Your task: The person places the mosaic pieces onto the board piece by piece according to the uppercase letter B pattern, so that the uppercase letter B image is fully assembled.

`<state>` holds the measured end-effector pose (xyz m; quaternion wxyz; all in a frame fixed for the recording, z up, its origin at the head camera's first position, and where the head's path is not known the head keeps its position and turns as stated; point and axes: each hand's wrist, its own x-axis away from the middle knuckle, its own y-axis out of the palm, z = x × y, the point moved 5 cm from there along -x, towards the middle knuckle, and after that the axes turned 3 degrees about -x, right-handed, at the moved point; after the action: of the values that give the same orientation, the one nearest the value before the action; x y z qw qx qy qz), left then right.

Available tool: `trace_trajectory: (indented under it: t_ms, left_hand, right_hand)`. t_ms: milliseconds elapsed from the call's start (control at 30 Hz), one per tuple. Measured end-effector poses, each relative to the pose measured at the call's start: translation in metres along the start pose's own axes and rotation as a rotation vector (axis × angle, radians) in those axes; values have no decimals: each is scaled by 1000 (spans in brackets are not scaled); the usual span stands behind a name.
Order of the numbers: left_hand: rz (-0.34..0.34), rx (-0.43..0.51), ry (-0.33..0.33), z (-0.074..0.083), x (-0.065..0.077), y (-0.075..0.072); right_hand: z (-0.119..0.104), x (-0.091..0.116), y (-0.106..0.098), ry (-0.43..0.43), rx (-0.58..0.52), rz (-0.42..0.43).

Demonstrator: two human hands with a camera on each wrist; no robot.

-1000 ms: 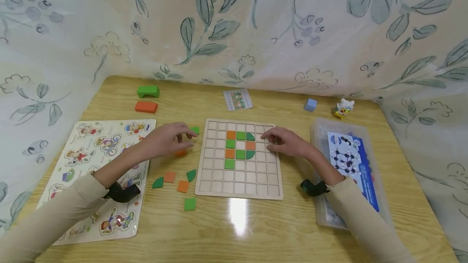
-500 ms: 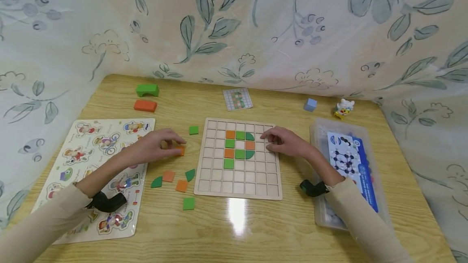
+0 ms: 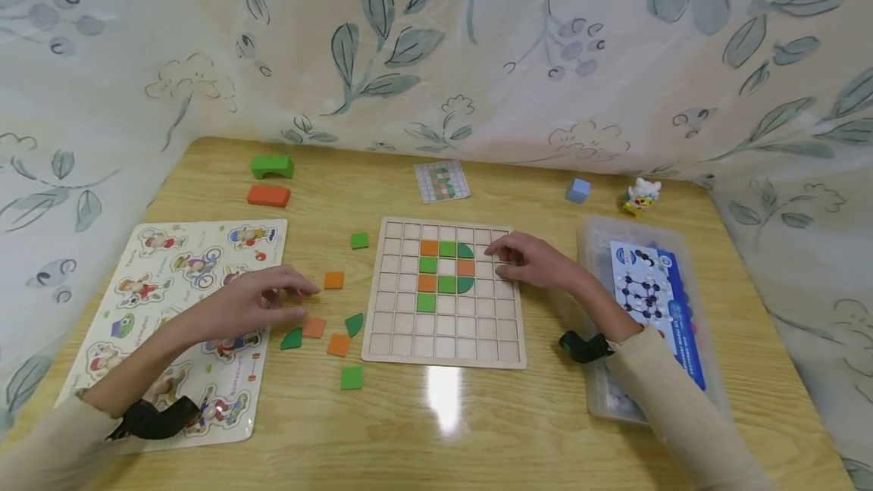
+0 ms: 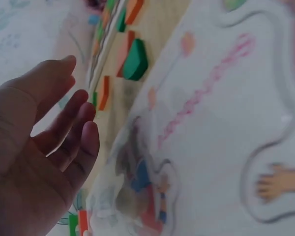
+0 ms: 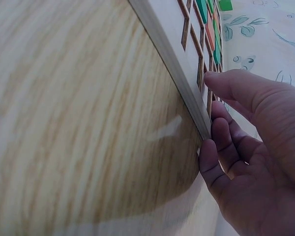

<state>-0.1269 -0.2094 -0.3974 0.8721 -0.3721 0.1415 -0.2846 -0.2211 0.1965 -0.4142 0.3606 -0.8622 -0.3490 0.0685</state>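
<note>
My left hand (image 3: 255,300) hovers over the right side of a picture puzzle board (image 3: 225,392), its fingers loosely bent with nothing in them. Just right of its fingertips lie an orange square tile (image 3: 334,280), a salmon tile (image 3: 314,327) and a dark green quarter-circle tile (image 3: 291,338). The wooden grid board (image 3: 402,324) is in the middle, bearing green, orange and salmon squares plus two dark green quarter circles (image 3: 465,285). My right hand (image 3: 535,262) rests at the grid's right edge; in the right wrist view its relaxed fingers (image 5: 209,157) are beside the rim (image 5: 187,101).
More loose tiles lie left of the grid, including a green square (image 3: 352,378). A pattern card (image 3: 442,181) is behind it. Green (image 3: 272,167) and red (image 3: 268,196) blocks sit back left. At right are a plastic box (image 3: 655,317), a blue cube (image 3: 577,190) and a figurine (image 3: 641,196).
My left hand has drawn back left and toward me from the orange square tile, which now lies uncovered. The green tile near the grid is uncovered too. My right hand has stayed put.
</note>
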Motion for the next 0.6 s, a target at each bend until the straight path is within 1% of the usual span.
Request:
trace_trajectory:
  t_ms: [100,200,400,600]
  left_hand:
    - [0,-5,63,5,4,5]
    - [-5,3,77,9,7,11]
    - [-15,-11,34,9,11,24]
    - [-28,-28,-29,3,13,29]
  right_hand:
    - [0,0,-2,-4,-3,2]
    - [0,0,-2,-9,-16,0]
    - [0,0,-1,-14,-30,-3]
    - [-2,1,-1,-20,-25,-8]
